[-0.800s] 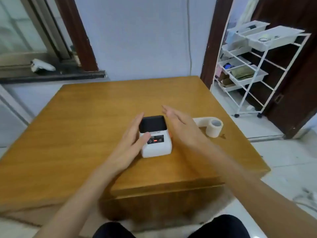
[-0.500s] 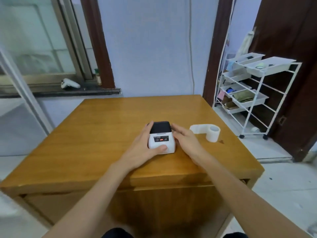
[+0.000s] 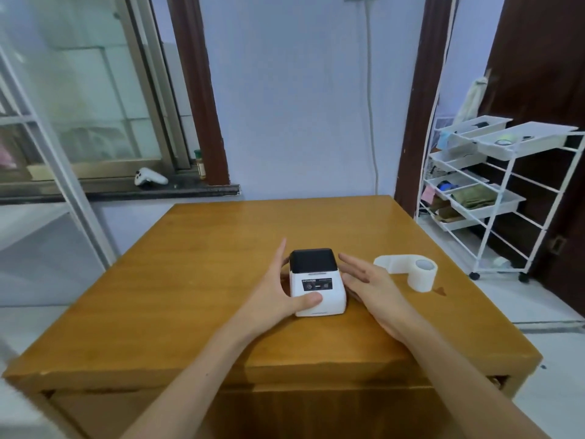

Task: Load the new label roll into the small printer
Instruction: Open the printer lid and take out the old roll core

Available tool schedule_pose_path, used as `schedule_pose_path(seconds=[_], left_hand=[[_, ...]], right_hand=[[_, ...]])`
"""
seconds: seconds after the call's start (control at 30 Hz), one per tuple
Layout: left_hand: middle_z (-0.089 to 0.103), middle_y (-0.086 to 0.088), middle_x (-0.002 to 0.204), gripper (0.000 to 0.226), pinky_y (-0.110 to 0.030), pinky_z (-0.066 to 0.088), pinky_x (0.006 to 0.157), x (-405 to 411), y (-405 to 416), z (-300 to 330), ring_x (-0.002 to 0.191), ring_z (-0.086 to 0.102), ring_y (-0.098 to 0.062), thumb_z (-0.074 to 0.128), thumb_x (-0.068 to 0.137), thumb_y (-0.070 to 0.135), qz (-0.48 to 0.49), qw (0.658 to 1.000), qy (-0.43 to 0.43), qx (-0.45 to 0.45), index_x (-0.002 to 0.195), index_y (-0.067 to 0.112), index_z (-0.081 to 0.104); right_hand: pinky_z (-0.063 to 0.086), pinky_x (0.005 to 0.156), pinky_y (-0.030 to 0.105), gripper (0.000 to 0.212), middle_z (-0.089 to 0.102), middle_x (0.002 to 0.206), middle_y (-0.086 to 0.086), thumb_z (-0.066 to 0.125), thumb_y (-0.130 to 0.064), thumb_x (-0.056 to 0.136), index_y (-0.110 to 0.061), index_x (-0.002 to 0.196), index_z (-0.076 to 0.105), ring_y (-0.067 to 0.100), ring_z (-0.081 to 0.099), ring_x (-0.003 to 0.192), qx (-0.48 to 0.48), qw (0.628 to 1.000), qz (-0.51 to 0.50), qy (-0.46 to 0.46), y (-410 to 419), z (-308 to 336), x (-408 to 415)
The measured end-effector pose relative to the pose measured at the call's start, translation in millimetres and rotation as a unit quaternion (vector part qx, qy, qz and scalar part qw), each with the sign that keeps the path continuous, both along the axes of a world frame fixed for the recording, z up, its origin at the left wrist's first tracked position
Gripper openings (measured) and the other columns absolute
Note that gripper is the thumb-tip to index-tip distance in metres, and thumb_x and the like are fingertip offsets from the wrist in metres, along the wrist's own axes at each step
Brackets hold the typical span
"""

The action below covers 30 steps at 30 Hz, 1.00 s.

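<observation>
A small white printer (image 3: 317,285) with a black lid stands shut on the wooden table (image 3: 196,280), near its middle. My left hand (image 3: 278,296) lies against the printer's left side, thumb pressed on its lower front face. My right hand (image 3: 370,286) rests flat on the table just right of the printer, fingers apart, apparently touching its right side. The white label roll (image 3: 422,275) stands further right on the table, with a strip of labels (image 3: 392,263) trailing leftward from it.
A white wire cart (image 3: 493,198) with trays of small items stands to the right of the table, by a dark door. A white game controller (image 3: 149,178) lies on the window sill at the back left. A cable (image 3: 372,122) hangs down the wall.
The camera view has tilted up, so the table sits lower in the frame. My right hand has eased slightly away from the printer's side. My left thumb stays on the printer's front.
</observation>
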<state>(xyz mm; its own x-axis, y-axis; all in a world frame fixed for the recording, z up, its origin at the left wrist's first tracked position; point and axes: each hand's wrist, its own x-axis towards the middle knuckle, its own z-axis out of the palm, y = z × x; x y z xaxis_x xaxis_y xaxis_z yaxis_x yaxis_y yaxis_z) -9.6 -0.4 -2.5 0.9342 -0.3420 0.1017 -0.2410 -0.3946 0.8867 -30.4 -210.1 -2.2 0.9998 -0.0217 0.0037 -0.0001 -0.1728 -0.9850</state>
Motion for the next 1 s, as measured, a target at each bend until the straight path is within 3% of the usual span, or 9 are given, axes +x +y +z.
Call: schedule_pose_path(seconds=[0.13,0.23,0.33,0.43,0.57,0.73,0.87,0.93,1.0], left_hand=[[0.037,0.025,0.142,0.131,-0.031,0.039,0.111,1,1,0,0.133,0.045,-0.002,0.082,0.055,0.064,0.000,1.000,-0.005,-0.001,0.153,0.050,-0.002],[0.037,0.026,0.141,0.129,-0.034,0.038,0.113,1,1,-1,0.132,0.045,-0.001,0.082,0.055,0.065,-0.001,1.000,-0.009,0.007,0.154,0.050,0.000],[0.038,0.033,0.137,0.126,-0.035,0.039,0.113,1,2,-2,0.131,0.046,-0.001,0.081,0.055,0.065,-0.003,1.000,-0.016,0.015,0.153,0.051,0.003],[0.037,0.034,0.135,0.125,-0.034,0.039,0.112,1,1,-1,0.130,0.046,0.000,0.081,0.055,0.065,-0.004,1.000,-0.019,0.019,0.153,0.051,0.004],[0.037,0.028,0.139,0.125,-0.033,0.038,0.112,0,0,-1,0.130,0.045,-0.001,0.082,0.056,0.063,-0.002,1.000,-0.019,0.018,0.154,0.049,0.005],[0.035,0.023,0.148,0.124,-0.033,0.038,0.111,-1,1,-1,0.130,0.044,-0.001,0.082,0.058,0.062,-0.002,1.000,-0.021,0.022,0.154,0.049,0.005],[0.035,0.024,0.148,0.125,-0.037,0.037,0.114,0,0,0,0.130,0.044,-0.001,0.082,0.056,0.066,0.002,0.999,-0.022,0.028,0.154,0.049,0.005],[0.035,0.026,0.146,0.124,-0.037,0.037,0.114,0,1,-1,0.129,0.044,0.000,0.083,0.059,0.063,0.002,0.999,-0.022,0.031,0.154,0.049,0.005],[0.035,0.026,0.146,0.122,-0.036,0.038,0.113,0,1,-1,0.128,0.044,0.003,0.083,0.061,0.061,0.001,0.999,-0.023,0.034,0.154,0.049,0.005]], right_hand=[[0.042,0.111,0.039,0.047,0.059,0.140,-0.001,0.052,-0.013,0.099,-0.023,0.144,0.045,0.011,0.055,0.127,0.010,1.000,0.005,-0.001,0,0,1],[0.043,0.108,0.032,0.045,0.059,0.138,-0.005,0.053,-0.025,0.098,-0.028,0.142,0.047,0.008,0.055,0.124,0.026,1.000,0.001,-0.004,4,3,-3],[0.046,0.091,0.017,0.055,0.055,0.136,-0.011,0.059,-0.029,0.094,-0.031,0.146,0.041,0.003,0.055,0.117,-0.004,1.000,0.013,-0.022,11,7,-9],[0.050,0.078,0.013,0.063,0.054,0.137,-0.009,0.062,-0.025,0.093,-0.030,0.149,0.034,-0.001,0.058,0.112,-0.038,0.999,0.018,-0.032,16,8,-10],[0.043,0.093,0.020,0.061,0.051,0.144,-0.006,0.057,-0.028,0.095,-0.029,0.151,0.032,0.009,0.052,0.127,-0.038,0.999,0.000,-0.035,16,9,-11],[0.044,0.086,0.018,0.057,0.053,0.137,-0.009,0.056,-0.029,0.096,-0.032,0.149,0.036,0.007,0.052,0.123,-0.037,0.999,-0.004,-0.026,15,8,-10],[0.042,0.109,0.034,0.050,0.059,0.135,-0.009,0.051,-0.025,0.097,-0.035,0.145,0.041,0.009,0.056,0.121,0.010,1.000,-0.021,-0.007,11,6,-6],[0.043,0.107,0.032,0.050,0.058,0.134,-0.010,0.053,-0.028,0.097,-0.036,0.145,0.041,0.008,0.055,0.121,0.010,1.000,-0.015,-0.006,11,8,-7],[0.046,0.092,0.022,0.053,0.055,0.132,-0.011,0.056,-0.030,0.095,-0.034,0.146,0.039,0.007,0.054,0.120,-0.007,1.000,-0.005,-0.012,12,10,-9]])
